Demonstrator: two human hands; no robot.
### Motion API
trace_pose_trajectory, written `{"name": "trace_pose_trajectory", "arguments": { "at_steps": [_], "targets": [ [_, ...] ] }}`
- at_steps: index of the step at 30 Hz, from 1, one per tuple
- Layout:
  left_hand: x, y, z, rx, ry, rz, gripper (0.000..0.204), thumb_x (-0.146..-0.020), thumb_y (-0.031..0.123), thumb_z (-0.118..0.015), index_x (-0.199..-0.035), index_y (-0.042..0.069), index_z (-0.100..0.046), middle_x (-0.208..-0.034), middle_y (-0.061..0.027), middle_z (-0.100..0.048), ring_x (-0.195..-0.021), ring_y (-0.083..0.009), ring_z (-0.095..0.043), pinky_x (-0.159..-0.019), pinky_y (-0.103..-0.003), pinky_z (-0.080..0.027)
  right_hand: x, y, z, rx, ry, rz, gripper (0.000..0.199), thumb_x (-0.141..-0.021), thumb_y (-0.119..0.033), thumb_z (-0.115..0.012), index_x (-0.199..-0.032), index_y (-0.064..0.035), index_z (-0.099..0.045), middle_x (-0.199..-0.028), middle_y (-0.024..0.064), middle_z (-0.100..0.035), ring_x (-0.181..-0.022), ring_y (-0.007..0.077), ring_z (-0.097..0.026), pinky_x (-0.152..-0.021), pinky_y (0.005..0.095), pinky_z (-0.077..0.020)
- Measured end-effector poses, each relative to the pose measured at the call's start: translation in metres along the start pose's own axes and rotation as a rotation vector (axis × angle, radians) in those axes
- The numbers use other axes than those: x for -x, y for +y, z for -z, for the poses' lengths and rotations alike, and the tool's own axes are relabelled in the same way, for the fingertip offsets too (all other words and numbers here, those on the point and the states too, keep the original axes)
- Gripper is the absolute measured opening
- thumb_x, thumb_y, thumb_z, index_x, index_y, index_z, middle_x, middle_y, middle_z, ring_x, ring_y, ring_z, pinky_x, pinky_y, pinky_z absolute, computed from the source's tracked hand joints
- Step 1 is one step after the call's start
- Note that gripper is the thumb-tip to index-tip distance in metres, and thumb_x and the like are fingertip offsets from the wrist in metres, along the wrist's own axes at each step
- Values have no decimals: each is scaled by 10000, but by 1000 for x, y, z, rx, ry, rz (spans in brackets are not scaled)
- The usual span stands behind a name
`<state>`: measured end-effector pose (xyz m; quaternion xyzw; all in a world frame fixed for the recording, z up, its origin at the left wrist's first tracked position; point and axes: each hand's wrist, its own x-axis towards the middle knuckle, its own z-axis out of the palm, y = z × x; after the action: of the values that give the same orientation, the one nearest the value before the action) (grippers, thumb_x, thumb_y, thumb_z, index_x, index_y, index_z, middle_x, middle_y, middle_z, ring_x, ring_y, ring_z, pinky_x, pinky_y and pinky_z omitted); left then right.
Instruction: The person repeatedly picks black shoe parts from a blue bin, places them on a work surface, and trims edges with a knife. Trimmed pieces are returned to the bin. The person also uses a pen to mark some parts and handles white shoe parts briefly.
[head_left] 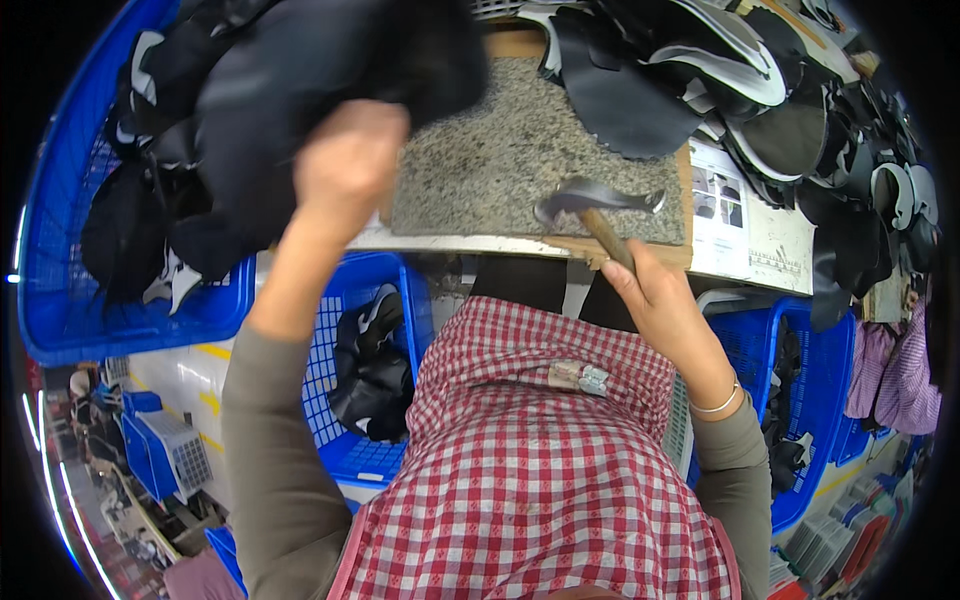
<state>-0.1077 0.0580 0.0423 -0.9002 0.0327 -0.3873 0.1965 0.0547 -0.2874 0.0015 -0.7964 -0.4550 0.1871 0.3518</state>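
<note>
My left hand (pixel 350 165) is closed and somewhat blurred, raised at the left of the workbench. A large black piece of soft, leather-like material (pixel 320 75) hangs from it, smeared by motion, and its full outline cannot be made out. In my right hand (pixel 655 295), fingers wrapped round the wooden handle, is a hammer (pixel 600 197) with a curved dark metal head. The hammer head is over the near right part of a speckled grey stone slab (pixel 490 150), which has a wooden edging.
Black pieces with white edges (pixel 720 60) are heaped at the back right. A printed sheet (pixel 718 200) lies right of the slab. Blue baskets stand at left (pixel 50 290), under the bench (pixel 420 290) and at right (pixel 840 370), with black pieces inside.
</note>
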Motion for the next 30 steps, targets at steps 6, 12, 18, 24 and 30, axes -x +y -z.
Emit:
{"name": "trace_pose_trajectory", "arguments": {
  "at_steps": [6,12,18,24,30],
  "targets": [
    [1,96,-48,182,-450,-161,248,-753,86,-655,-986,7,-686,-883,-72,-615,-874,-225,-633,-723,-331,-530,-27,11,-25,308,59,43,349,-1061,-307,-579,-1063,41,-556,-701,273,-661,-689,483,-677,-594,537,-539],
    [-17,80,2,359,-189,-129,492,-772,130,-706,-1263,150,-682,-1328,-89,-623,-1250,-292,-558,-1033,-455,-447,-27,40,-38,292,76,104,327,-1055,-292,-586,-1024,33,-560,-676,259,-666,-661,471,-683,-586,526,-553],
    [-23,48,-6,337,-894,575,1142,-746,349,-887,-1657,296,-200,-1217,-215,-642,-1046,-480,-679,-858,-528,-575,-29,32,-35,297,44,69,332,-1060,-296,-583,-1025,34,-557,-690,252,-667,-661,464,-681,-575,522,-537],
    [31,66,-32,522,-643,608,1103,-801,303,-847,-1663,318,-160,-1193,-262,-715,-1031,-485,-693,-900,-514,-572,-29,-2,-5,258,33,39,351,-1072,-321,-566,-1060,30,-556,-690,240,-663,-690,461,-685,-594,524,-527],
    [34,37,-56,751,-695,546,1015,-893,363,-798,-1668,299,-147,-1461,-274,-563,-1277,-504,-575,-1068,-505,-495,-90,-29,-18,407,-47,-27,416,-1068,-362,-556,-1036,52,-576,-709,257,-673,-735,490,-685,-665,548,-547]
  ]
}}
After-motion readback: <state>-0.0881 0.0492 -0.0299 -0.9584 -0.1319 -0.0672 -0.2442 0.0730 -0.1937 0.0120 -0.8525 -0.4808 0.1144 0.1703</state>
